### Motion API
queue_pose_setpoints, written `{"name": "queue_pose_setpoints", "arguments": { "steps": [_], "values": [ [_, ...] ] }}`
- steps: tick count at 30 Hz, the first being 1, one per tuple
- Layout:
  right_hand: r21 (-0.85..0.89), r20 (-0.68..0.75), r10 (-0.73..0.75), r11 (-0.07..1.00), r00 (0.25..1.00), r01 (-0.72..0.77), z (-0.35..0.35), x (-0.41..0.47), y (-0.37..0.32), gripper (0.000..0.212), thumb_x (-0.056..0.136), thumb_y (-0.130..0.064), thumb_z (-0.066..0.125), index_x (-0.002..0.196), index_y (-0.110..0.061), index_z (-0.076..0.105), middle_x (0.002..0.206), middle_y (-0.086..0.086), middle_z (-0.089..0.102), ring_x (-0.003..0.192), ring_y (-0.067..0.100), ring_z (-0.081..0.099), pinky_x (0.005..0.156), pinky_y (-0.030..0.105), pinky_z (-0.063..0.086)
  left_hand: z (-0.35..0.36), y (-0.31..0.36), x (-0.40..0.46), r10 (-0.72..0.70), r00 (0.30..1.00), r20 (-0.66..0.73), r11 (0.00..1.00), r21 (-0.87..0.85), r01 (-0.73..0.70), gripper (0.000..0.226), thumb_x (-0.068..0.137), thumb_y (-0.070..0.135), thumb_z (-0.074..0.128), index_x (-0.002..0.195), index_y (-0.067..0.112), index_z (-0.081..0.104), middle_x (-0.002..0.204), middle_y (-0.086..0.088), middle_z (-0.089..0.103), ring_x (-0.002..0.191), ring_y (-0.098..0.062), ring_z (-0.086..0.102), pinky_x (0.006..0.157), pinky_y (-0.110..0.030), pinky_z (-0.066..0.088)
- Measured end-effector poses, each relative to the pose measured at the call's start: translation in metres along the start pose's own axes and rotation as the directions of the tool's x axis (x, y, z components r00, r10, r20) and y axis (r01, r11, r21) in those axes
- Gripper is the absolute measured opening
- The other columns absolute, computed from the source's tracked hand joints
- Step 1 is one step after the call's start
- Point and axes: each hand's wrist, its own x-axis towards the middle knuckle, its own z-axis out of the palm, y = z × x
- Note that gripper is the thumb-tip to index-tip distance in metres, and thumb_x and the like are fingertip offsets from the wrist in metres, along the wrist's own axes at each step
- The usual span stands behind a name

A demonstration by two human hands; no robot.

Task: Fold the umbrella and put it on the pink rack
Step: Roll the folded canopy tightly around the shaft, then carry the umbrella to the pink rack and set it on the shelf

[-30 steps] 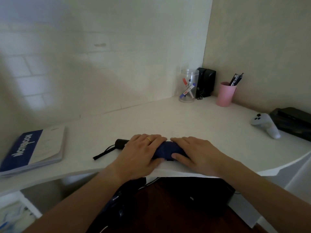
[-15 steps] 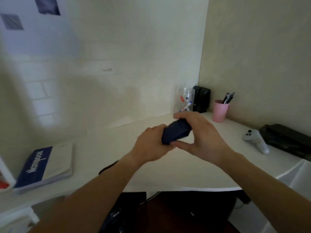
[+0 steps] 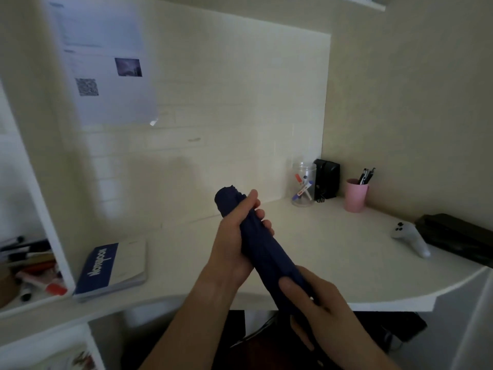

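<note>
**Umbrella's rolled up and off the counter, but no pink rack in sight yet**

Biggest thing here is the white counter (image 3: 333, 252), a curved corner surface running along the wall. Left of it sits a white shelf unit (image 3: 53, 236) with markers and clutter in its cubby. On the counter there's a blue notebook (image 3: 112, 268) on the left, a black case (image 3: 458, 239) at the far right with a white controller (image 3: 410, 239) just beside it, then at the back corner a black box (image 3: 327, 180), a clear jar (image 3: 304, 186) of markers and a pink cup (image 3: 356, 194) with pens.

The navy umbrella (image 3: 266, 252) is held in the air above the counter's front edge, tilted with its far end pointing up and away. It looks folded into a tight bundle already. The left hand (image 3: 234, 236) has its grip wrapped around the upper part, fingers curled over the fabric. The right hand (image 3: 317, 303) clutches the lower end near the body (the handle itself is hidden under it).

What could go wrong, as I see it: I can't spot any strap fastened round the fabric, so if either grip loosens the canopy could unroll. And the rack isn't visible at all, so the pink cup is an easy wrong target. Swinging the bundle around could also clip the jar or cup at the back.
</note>
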Motion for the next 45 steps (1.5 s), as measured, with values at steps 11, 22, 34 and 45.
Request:
{"name": "queue_pose_setpoints", "arguments": {
  "steps": [11, 22, 34, 45],
  "values": [
    [-0.412, -0.246, -0.286, 0.896, 0.926, 0.167, -0.001, -0.028, -0.014, 0.025, 0.084, -0.055, 0.059, 0.105, -0.043, 0.064, 0.081, -0.010, 0.075, 0.048, 0.009, 0.060, 0.050, 0.022, 0.045, 0.020, -0.014, -0.015, 0.103, 0.989, -0.103, 0.994, 0.032, -0.100, 0.026, 0.078, 0.026, 0.085, 0.087, 0.014, 0.063, 0.075, -0.004, 0.062, 0.066, -0.018, 0.064, 0.070, -0.033, 0.055],
    [-0.356, -0.354, -0.293, 0.920, 0.888, 0.161, -0.004, -0.036, -0.019, 0.026, 0.079, -0.052, 0.065, 0.094, -0.033, 0.056, 0.076, -0.006, 0.072, 0.048, 0.009, 0.060, 0.046, 0.016, 0.043, 0.030, -0.062, -0.034, 0.065, 0.998, -0.012, 0.997, 0.035, -0.065, 0.025, 0.080, 0.016, 0.081, 0.079, 0.012, 0.056, 0.067, -0.007, 0.054, 0.067, -0.022, 0.060, 0.063, -0.034, 0.051],
    [0.626, 0.425, 0.343, 0.558, 0.838, -0.545, -0.053, -0.044, -0.020, 0.036, 0.083, -0.040, 0.078, 0.111, -0.017, 0.072, 0.073, 0.010, 0.055, 0.034, 0.006, 0.032, 0.033, 0.017, 0.014, 0.001, -0.063, -0.053, -0.141, 0.904, 0.403, 0.973, 0.224, 0.052, 0.048, 0.079, 0.029, 0.084, 0.116, 0.006, 0.064, 0.110, -0.013, 0.071, 0.111, -0.033, 0.066, 0.106, -0.049, 0.047],
    [-0.172, -0.468, 0.161, 0.948, 0.869, -0.268, -0.118, -0.110, -0.010, 0.022, 0.080, -0.025, 0.080, 0.098, -0.016, 0.075, 0.093, 0.019, 0.073, 0.071, 0.022, 0.067, 0.068, 0.036, 0.056, -0.014, -0.090, -0.068, 0.076, 0.971, -0.228, 0.909, 0.417, 0.027, 0.044, 0.085, 0.016, 0.076, 0.123, 0.011, 0.054, 0.121, -0.011, 0.065, 0.093, -0.022, 0.074, 0.062, -0.027, 0.061]
  ]
}}
